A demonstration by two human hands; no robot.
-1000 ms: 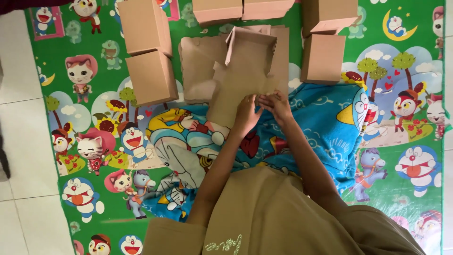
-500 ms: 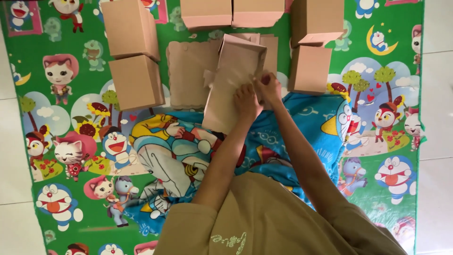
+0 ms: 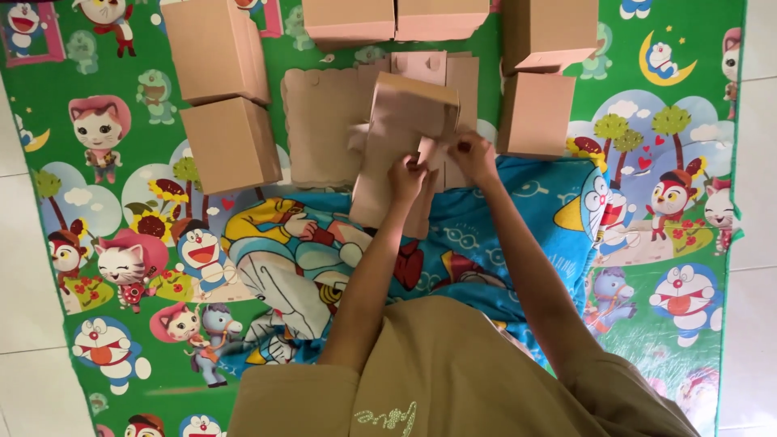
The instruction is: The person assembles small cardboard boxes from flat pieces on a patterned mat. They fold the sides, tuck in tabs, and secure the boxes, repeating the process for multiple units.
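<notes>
A half-folded brown cardboard box (image 3: pixel 401 137) stands tilted above my lap. My left hand (image 3: pixel 407 176) grips its near side, fingers pinching a flap. My right hand (image 3: pixel 472 155) pinches the flap on the box's right edge, close beside the left hand. Under the box lies a stack of flat cardboard blanks (image 3: pixel 324 133) on the cartoon play mat (image 3: pixel 121 243).
Finished brown boxes ring the work spot: two at the left (image 3: pixel 222 93), two at the top (image 3: pixel 392 20), two at the right (image 3: pixel 542 81). A blue cartoon cloth (image 3: pixel 534 210) covers my legs. White floor tiles (image 3: pixel 24 324) border the mat on both sides.
The box has been turned more upright and lifted slightly. Both hands have shifted up its right side and now pinch the flap. The view has drifted a little.
</notes>
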